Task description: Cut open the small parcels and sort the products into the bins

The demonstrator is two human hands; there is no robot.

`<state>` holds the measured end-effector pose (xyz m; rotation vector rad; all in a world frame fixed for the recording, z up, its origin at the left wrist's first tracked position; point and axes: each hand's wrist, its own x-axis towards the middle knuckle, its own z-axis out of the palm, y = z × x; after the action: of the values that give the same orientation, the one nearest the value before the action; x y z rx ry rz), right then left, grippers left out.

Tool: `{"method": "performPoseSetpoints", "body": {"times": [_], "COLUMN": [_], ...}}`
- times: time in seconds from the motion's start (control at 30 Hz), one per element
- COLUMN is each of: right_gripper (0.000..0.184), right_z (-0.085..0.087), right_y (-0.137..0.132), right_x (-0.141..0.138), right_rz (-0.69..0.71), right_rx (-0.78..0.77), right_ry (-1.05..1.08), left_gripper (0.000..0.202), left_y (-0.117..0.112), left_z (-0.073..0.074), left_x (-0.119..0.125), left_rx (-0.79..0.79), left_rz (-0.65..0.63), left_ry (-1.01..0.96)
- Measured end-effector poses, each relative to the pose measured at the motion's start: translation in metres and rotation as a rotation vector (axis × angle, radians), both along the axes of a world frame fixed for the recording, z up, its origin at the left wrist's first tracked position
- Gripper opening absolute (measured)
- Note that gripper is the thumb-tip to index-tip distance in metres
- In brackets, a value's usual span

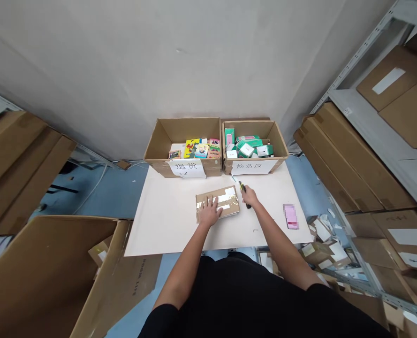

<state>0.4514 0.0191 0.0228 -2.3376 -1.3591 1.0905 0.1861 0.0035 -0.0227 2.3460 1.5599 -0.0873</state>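
Observation:
A small taped cardboard parcel (231, 206) with white labels lies flat on the white table. My left hand (209, 212) rests on its left part with the fingers spread. Just right of the parcel, my right hand (250, 195) is closed around a black and yellow utility knife (243, 188). The knife is apart from the parcel, and its handle sticks out below my fist.
Two open cardboard boxes with paper signs stand at the table's back: the left box (155, 143) holds colourful booklets, the right box (282, 148) green and white packs. A pink phone (291, 217) lies right. Large open carton (113, 244) left; shelving (363, 108) right.

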Motion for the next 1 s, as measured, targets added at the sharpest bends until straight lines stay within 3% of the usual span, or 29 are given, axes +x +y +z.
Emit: {"method": "performPoseSetpoints", "body": {"times": [0.17, 0.37, 0.47, 0.63, 1.0], "right_gripper": [0.040, 0.037, 0.046, 0.057, 0.047], "right_z": [-0.003, 0.003, 0.005, 0.009, 0.010], "right_y": [-0.049, -0.039, -0.035, -0.044, -0.066], "right_x": [-0.012, -0.025, -0.031, -0.038, -0.042], "right_rz": [0.094, 0.246, 0.289, 0.275, 0.249], "right_rx": [-0.012, -0.064, -0.136, -0.195, -0.176], "right_ry": [0.048, -0.170, -0.210, -0.180, -0.161], "left_gripper": [0.073, 0.072, 0.072, 0.071, 0.070], "left_y": [-0.010, -0.010, -0.010, -0.012, -0.018], "left_z": [-0.021, -0.024, -0.025, -0.031, -0.033], "left_x": [0.004, 0.003, 0.004, 0.005, 0.006], "left_rx": [0.032, 0.055, 0.049, 0.083, 0.101], "left_rz": [0.030, 0.048, 0.067, 0.072, 0.073], "left_ry": [-0.031, -0.053, -0.064, -0.066, -0.046]}}
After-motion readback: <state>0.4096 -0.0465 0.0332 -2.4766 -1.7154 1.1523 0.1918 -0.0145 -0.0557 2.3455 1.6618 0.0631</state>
